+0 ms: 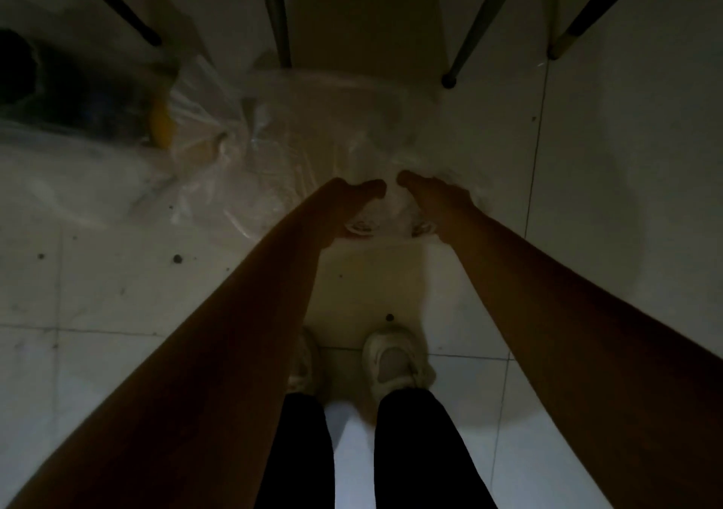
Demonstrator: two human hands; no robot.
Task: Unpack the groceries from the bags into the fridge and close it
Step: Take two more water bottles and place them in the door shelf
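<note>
Groceries sit in 2 thin, clear plastic bags on the pale tiled floor (117,293) in front of my feet, under dim light. The nearer clear plastic bag (313,125) lies straight ahead of me, below the dark slanted metal legs (279,19) of some furniture. The second clear bag (78,179) lies to the left, holding a big dark bundle (58,78) and a yellow item (162,125) I cannot identify.

My left hand (344,203) and right hand (434,199) are both down on the near rim of the nearer bag, close together with the thumbs almost meeting. Each seems to have its fingers curled round a bunched white fold of plastic, though the dark hides the fingers themselves, so I judge that as a grip rather than see it plainly. The bag's contents lie just beyond my hands, further from my feet; I cannot make out what they are through the film.

What could go wrong: this plastic is thin and slack, so if I lift by the rim alone it may tear or slip from my fingers, and whatever is inside would drop onto the tiles. If I pull the mouth open unevenly, things may roll out toward the metal legs. The poor light also means I could grab film instead of a grocery item. No fridge is in sight, so every item is yet to be carried.
</note>
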